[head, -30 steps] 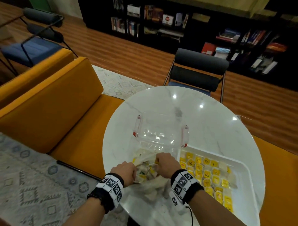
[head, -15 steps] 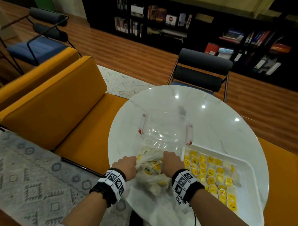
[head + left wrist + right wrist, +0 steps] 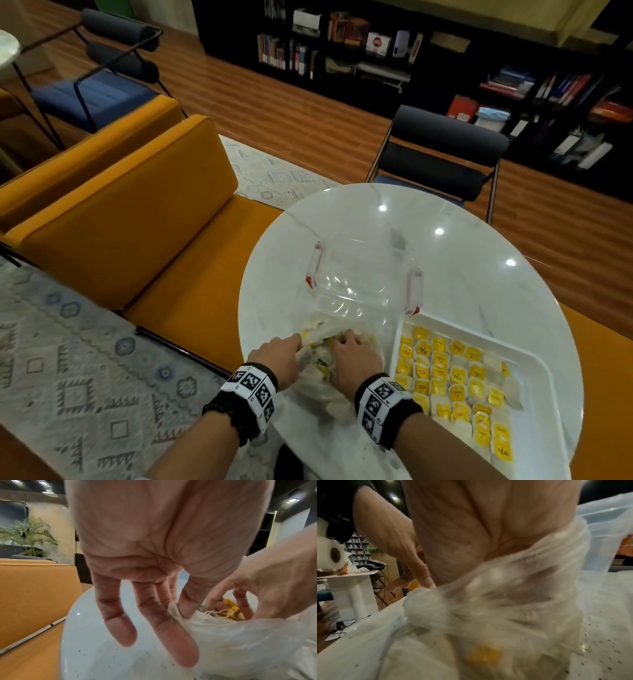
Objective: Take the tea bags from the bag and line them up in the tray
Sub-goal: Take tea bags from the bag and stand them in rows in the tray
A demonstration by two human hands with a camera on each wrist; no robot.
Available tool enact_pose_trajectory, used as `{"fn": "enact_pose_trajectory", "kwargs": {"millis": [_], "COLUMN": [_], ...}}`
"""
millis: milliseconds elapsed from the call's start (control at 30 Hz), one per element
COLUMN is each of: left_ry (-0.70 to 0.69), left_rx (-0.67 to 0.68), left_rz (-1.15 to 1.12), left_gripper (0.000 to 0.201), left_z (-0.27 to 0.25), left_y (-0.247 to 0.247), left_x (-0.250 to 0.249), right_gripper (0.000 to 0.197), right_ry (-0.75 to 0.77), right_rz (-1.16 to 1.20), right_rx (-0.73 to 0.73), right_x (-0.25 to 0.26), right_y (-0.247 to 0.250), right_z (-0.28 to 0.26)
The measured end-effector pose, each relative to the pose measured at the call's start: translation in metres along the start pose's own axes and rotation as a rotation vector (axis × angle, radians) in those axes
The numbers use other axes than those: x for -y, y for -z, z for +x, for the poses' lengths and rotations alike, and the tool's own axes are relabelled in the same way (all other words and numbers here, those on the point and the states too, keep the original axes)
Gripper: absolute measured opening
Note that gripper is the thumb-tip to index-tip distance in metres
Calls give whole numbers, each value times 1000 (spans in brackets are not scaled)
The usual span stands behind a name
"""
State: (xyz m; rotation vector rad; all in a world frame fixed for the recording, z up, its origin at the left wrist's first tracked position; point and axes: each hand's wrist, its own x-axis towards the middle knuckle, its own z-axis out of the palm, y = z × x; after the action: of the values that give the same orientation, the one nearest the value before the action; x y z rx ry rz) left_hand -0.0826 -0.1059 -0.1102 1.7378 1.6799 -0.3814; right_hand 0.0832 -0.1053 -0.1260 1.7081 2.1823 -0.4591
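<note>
Left hand pinches rim of plastic bag on desk. Right hand reaches inside; grip unclear. Tea bags light, limp, tangle-prone; best pinched by yellow tag. Tray beside, part filled.

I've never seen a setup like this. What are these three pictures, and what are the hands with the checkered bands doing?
There is no machine here: a person wears three cameras. The wide picture comes from the head; the two close ones look along each wrist, past the patterned bands. On the round white table lie a clear plastic bag of tea bags, an empty clear box behind it, and a white tray with yellow-tagged tea bags in rows. The left hand pinches the bag's edge, holding it open. The right hand reaches inside; its fingers curl beside a yellow tag, but whether they grip it cannot be told.
</note>
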Motion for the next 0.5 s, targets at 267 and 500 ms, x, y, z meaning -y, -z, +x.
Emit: {"fn": "enact_pose_trajectory", "kwargs": {"millis": [267,500], "left_ry": [-31,-55], "left_rx": [-44,-31], "left_rz": [32,17], "left_gripper": [39,39], "left_z": [11,13], "left_y": [-15,-14], "left_x": [1,4], "right_gripper": [41,31], "right_ry": [34,-26], "right_rz": [160,210], "right_rx": [-9,-25], "right_x": [-2,-15], "right_y": [-2,11], "right_z": [14,17]}}
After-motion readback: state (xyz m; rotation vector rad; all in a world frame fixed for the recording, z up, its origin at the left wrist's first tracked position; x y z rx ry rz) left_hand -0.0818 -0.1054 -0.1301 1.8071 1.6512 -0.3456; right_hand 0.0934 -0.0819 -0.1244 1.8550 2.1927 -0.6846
